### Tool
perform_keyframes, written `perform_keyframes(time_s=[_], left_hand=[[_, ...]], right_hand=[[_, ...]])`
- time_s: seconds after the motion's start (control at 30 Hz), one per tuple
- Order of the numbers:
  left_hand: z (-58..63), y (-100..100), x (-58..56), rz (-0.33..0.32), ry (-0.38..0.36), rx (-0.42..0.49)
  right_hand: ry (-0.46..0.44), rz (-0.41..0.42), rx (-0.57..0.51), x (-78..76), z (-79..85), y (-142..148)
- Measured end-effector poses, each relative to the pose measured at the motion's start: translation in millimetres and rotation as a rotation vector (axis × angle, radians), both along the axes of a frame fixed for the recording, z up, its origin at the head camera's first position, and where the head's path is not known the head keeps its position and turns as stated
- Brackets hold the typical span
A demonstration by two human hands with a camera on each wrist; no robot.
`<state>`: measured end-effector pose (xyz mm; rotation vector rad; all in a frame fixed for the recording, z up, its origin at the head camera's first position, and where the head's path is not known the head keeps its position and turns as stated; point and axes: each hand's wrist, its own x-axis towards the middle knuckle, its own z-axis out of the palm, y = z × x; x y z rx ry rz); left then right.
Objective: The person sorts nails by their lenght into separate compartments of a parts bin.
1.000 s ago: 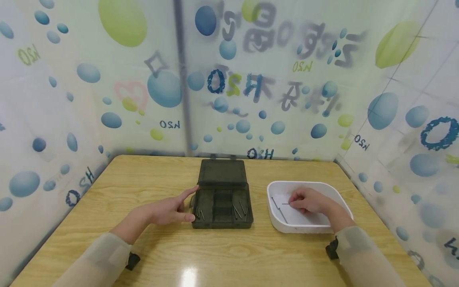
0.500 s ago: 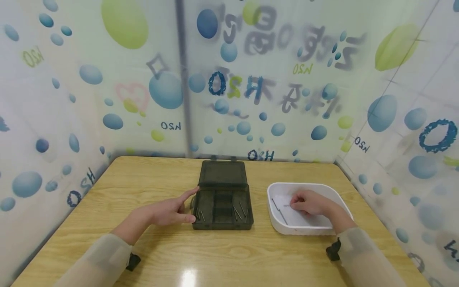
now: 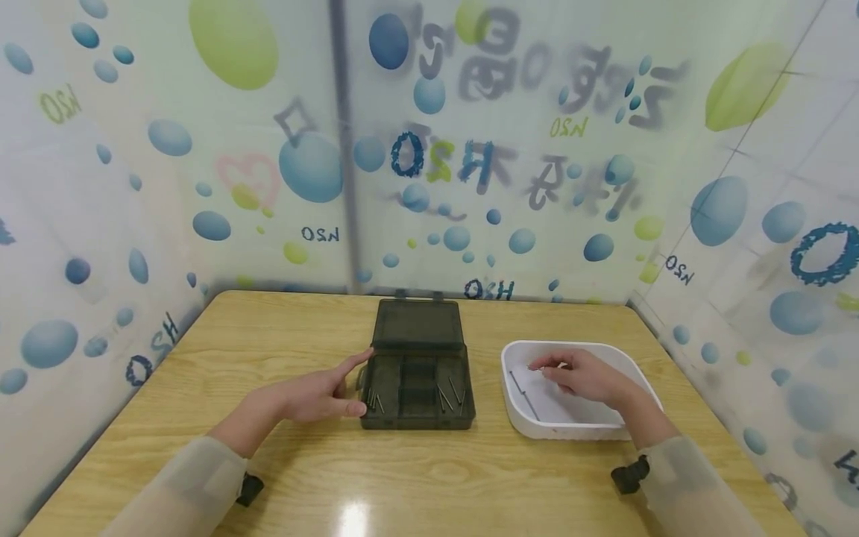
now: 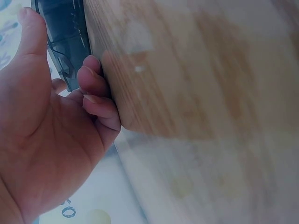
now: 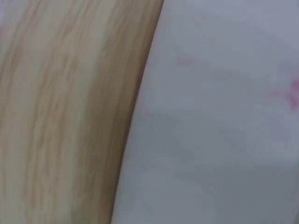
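A dark see-through compartment box (image 3: 417,388) stands on the table with its lid (image 3: 417,324) raised at the back. Slim metal pins, like nails or screws, lie in its left (image 3: 376,401) and right (image 3: 451,395) compartments. My left hand (image 3: 315,391) rests against the box's left side, thumb at the front corner and index finger extended along the edge. In the left wrist view, this hand (image 4: 56,126) shows its palm and its other fingers bent. My right hand (image 3: 580,377) is inside the white tray (image 3: 584,431); whether its fingertips hold a pin cannot be seen.
Two slim metal pins (image 3: 517,382) lie end to end near the tray's left wall. The wooden table (image 3: 429,477) meets patterned curtains (image 3: 429,186) at the back and sides. The right wrist view shows the tray's outer wall (image 5: 210,116) beside the wood.
My right hand's fingers have shifted slightly up and left, with the index finger straighter. The short pin seen at its fingertips before is out of sight. My left hand stays at the box.
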<state>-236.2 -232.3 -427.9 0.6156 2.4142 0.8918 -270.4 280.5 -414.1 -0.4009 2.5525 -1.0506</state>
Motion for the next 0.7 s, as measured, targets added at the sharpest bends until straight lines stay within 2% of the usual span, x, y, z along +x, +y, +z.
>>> perform_keyframes(time_s=[0.23,0.43,0.7], left_hand=[[-0.2,0.2,-0.4,0.001,0.003,-0.001],[-0.4,0.6,-0.4,0.0,0.007,-0.009],[-0.3,0.2,-0.5,-0.001,0.004,-0.004]], right_hand=[[-0.022,-0.037,-0.121,5.0,9.1,-15.0],[-0.005,-0.054,-0.166,4.4,14.5,-28.7],[-0.006,-0.014,-0.239,3.6,23.0,-51.2]])
